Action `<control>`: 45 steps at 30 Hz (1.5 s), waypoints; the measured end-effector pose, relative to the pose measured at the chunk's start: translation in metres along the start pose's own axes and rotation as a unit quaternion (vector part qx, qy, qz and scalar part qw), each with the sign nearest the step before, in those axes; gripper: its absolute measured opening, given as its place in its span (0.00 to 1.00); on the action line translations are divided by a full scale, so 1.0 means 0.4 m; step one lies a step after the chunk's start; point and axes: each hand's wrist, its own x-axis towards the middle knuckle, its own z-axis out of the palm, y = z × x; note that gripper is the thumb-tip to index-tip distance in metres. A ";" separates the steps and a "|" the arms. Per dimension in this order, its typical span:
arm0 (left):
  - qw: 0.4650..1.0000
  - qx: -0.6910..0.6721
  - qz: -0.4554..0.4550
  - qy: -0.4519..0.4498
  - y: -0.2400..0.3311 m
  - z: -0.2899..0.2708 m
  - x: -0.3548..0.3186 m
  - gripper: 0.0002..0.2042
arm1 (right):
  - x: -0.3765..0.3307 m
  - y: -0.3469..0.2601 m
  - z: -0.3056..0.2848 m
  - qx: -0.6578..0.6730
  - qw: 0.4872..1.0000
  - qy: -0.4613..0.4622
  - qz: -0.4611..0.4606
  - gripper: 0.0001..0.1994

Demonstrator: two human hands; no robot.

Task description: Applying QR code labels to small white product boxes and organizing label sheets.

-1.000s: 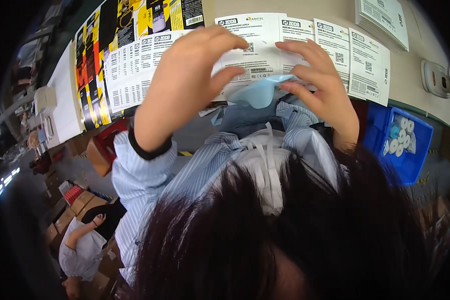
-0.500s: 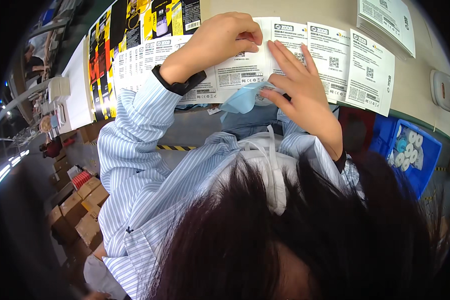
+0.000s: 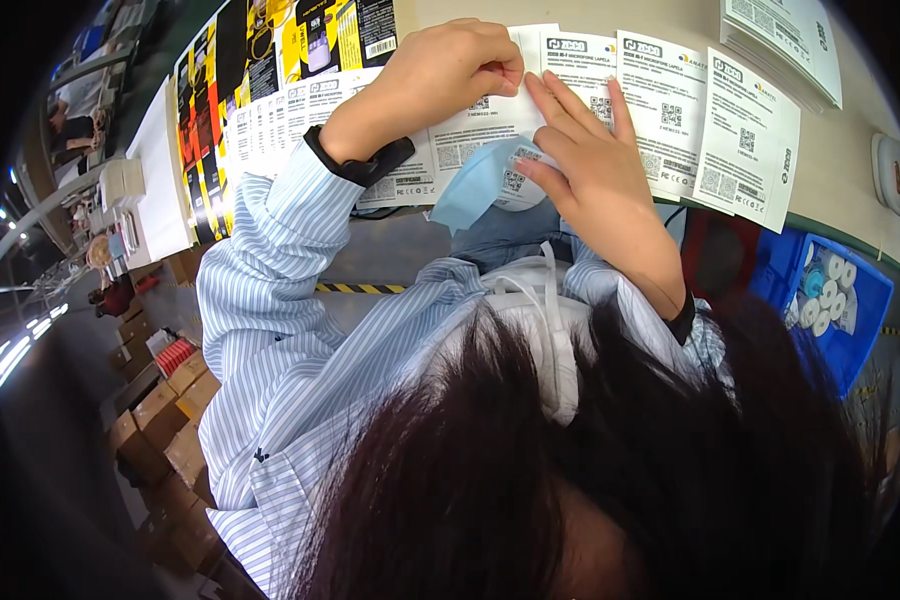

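Observation:
My left hand (image 3: 460, 68), with a black band on its wrist, is closed in a pinch over a white printed card (image 3: 475, 128). What its fingertips hold, if anything, is hidden. My right hand (image 3: 595, 150) lies just beside it, index and middle fingers stretched over the neighbouring card (image 3: 578, 62). Its thumb presses on a small roll of white stickers (image 3: 513, 183) with square codes, held below the palm. A light blue backing strip (image 3: 473, 183) hangs from this roll to the left. More printed cards overlap in a row, two (image 3: 662, 118) (image 3: 748, 140) on the right.
Yellow and black printed packaging sheets (image 3: 315, 40) lie at the back left. A stack of white cards (image 3: 785, 45) stands at the back right, near a white device (image 3: 895, 180). Below the table's right edge is a blue bin (image 3: 860, 325) with white rolls. Cardboard boxes (image 3: 165, 410) fill the lower left.
The sticker roll under my right hand has tilted, so its coded face now shows more, and the blue strip hangs lower to the left. Both hands have stayed nearly in place.

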 end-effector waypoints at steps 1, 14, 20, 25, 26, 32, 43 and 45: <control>1.000 -0.001 0.000 -0.002 -0.001 0.001 0.000 0.05 | 0.000 0.000 0.002 0.001 1.000 0.000 0.002 0.12; 0.997 0.006 0.074 -0.030 -0.010 -0.020 -0.005 0.06 | -0.003 0.002 0.007 0.003 1.000 0.006 0.016 0.13; 0.996 -0.076 0.028 -0.026 -0.014 -0.017 -0.016 0.06 | -0.003 0.004 0.014 0.000 1.000 0.011 0.009 0.13; 0.994 -0.100 0.018 -0.046 -0.009 -0.019 -0.006 0.07 | -0.005 0.006 0.010 -0.004 1.000 0.013 0.012 0.14; 0.994 -0.092 0.015 -0.048 -0.010 -0.017 -0.005 0.07 | -0.004 0.006 0.009 -0.004 1.000 0.015 0.010 0.14; 0.997 -0.055 0.000 -0.057 0.016 -0.036 0.003 0.04 | -0.004 0.006 0.013 -0.006 1.000 0.016 0.014 0.14; 0.998 -0.041 0.029 -0.045 0.019 -0.047 0.000 0.02 | -0.002 0.001 0.008 -0.013 1.000 0.011 0.024 0.13; 0.997 -0.061 0.024 -0.048 0.017 -0.048 -0.001 0.01 | -0.002 0.002 0.010 -0.001 0.999 0.016 0.027 0.13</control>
